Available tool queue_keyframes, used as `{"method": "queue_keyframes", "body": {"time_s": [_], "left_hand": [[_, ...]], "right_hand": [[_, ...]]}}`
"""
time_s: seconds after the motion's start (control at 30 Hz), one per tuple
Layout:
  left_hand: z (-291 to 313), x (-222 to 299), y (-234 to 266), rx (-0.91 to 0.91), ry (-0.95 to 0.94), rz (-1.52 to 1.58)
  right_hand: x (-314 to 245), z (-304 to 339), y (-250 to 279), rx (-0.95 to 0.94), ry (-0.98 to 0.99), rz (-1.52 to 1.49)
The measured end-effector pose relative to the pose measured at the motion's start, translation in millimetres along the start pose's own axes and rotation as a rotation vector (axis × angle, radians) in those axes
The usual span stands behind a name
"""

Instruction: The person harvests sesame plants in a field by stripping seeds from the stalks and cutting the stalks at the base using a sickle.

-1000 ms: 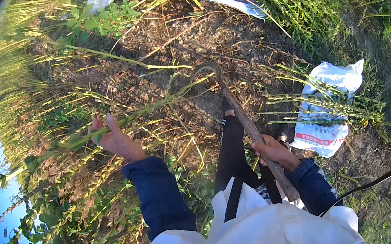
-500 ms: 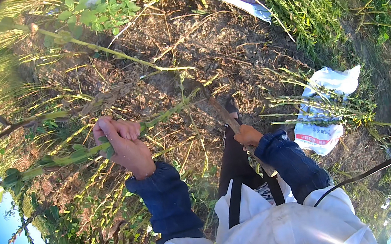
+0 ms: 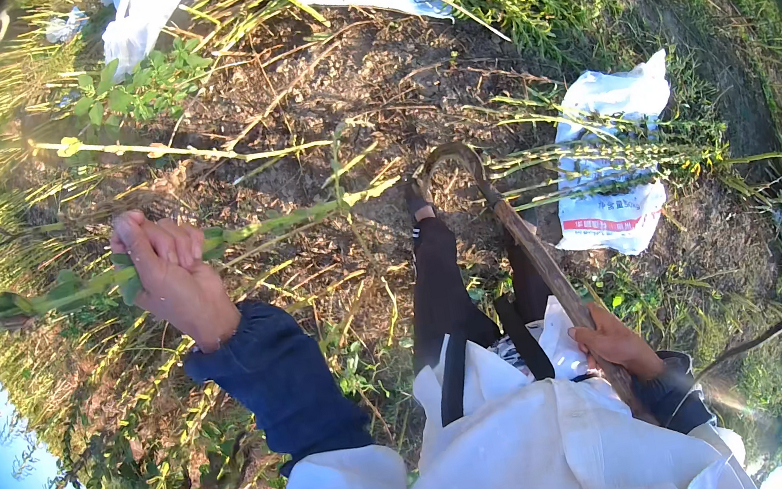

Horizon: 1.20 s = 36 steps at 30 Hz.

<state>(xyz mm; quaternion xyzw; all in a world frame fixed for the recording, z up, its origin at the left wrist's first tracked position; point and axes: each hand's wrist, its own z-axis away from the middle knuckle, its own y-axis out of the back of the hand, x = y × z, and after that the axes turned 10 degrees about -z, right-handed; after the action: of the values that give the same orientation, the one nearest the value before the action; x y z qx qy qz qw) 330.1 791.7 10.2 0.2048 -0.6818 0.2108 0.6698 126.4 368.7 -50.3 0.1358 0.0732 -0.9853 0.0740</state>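
- I have the left hand curled around a green stalk, fingers folded over it; the stalk runs from the left rim of my view to a spot just left of the hooked blade; whether its far end is free of the ground, I cannot tell
- I have the right hand wrapped around the wooden shaft of the sickle, low down near its butt; the hook shows close to a shoe, though I cannot judge the depth between them
- To handle this well, I would grip the stalk firmly and bear it off to the left, so it stays off the hook; I would turn the edge away from shoe and shin; a higher hold on the shaft would probably steer better
- My left arm reaches forward and outward, wrist bent, knuckles upward; my right arm sits tucked beside the body, forearm low, the shaft slanting forward and inward
- To my right lies a white bag; loose stalks reach across it
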Motion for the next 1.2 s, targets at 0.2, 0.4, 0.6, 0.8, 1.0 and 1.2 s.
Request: {"method": "queue_keyframes", "body": {"time_s": [0.2,0.4,0.6,0.8,1.0,1.2], "left_hand": [[30,69,-139,-0.346,-0.162,-0.141],[136,64,-338,-0.986,-0.331,-0.587],[279,-60,-484,-1.384,-0.534,-0.768],[448,-199,-562,-1.558,-0.445,-0.967],[441,-287,-492,-1.387,-0.461,-1.051],[299,-250,-360,-0.991,-0.415,-0.683]], "right_hand": [[86,33,80,0.193,0.053,-0.205],[176,55,131,0.349,0.108,-0.408],[223,83,126,0.425,0.102,-0.734],[291,92,87,0.48,0.002,-1.057],[335,84,80,0.523,0.116,-0.518],[216,67,138,0.456,-0.054,-0.93]]}}
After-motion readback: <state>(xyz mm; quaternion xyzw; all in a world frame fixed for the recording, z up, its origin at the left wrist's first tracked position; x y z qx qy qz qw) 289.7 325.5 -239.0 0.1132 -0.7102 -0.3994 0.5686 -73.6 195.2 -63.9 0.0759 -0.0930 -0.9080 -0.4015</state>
